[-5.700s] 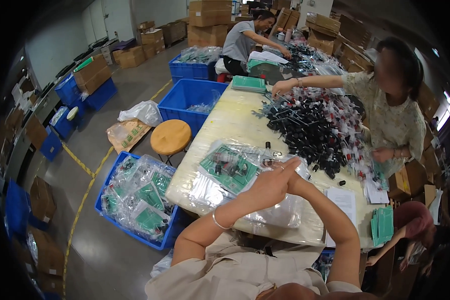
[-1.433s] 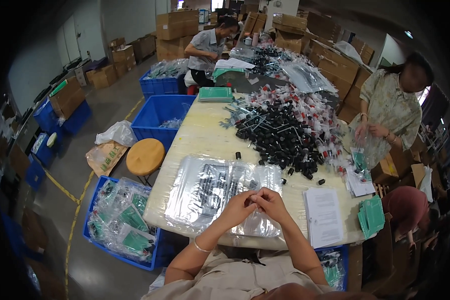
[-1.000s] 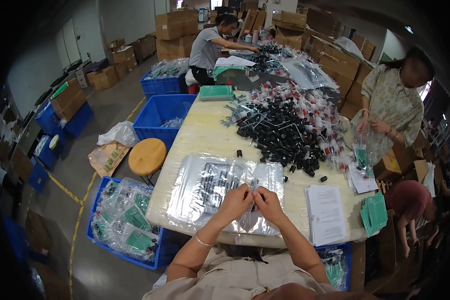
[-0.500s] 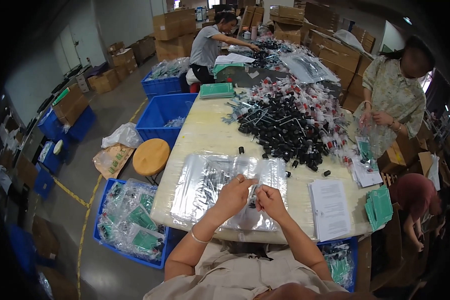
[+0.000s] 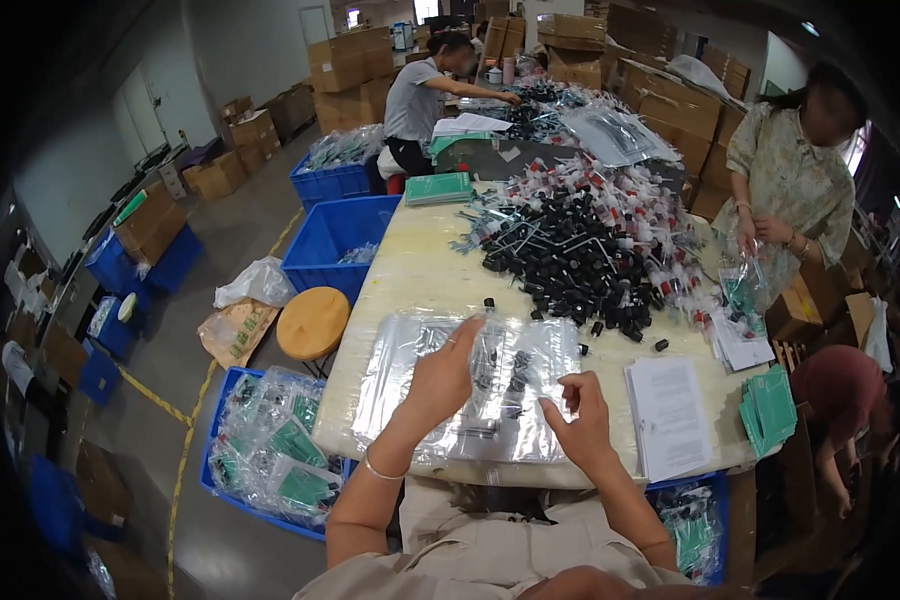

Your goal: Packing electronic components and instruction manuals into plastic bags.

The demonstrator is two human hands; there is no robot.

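Note:
A stack of clear plastic bags [image 5: 395,355] lies flat on the pale table in front of me, with dark small parts [image 5: 518,372] showing on or through the top one; I cannot tell which. Over its left part is my left hand [image 5: 442,375], index finger stretched forward and nothing visible in it. The fingertip comes close to a lone black cap [image 5: 489,304]. My right hand [image 5: 584,425] is at the right edge of the bags, thumb and fingers apart and holding nothing. Beyond lies a large heap of black caps [image 5: 570,265], metal rods and red-and-white capped pieces [image 5: 625,190].
Printed sheets [image 5: 668,420] and green cards [image 5: 768,410] lie to the right. Another green stack [image 5: 438,189] sits far left. Blue crates [image 5: 332,245] and a round stool [image 5: 312,322] stand left of the table. A co-worker [image 5: 790,190] handles a bag at right; another person [image 5: 415,105] works behind.
My hands, close together over the bags before, have moved apart. The left one has gone forward and left with its finger extended; the right one has moved right and its fingers have spread.

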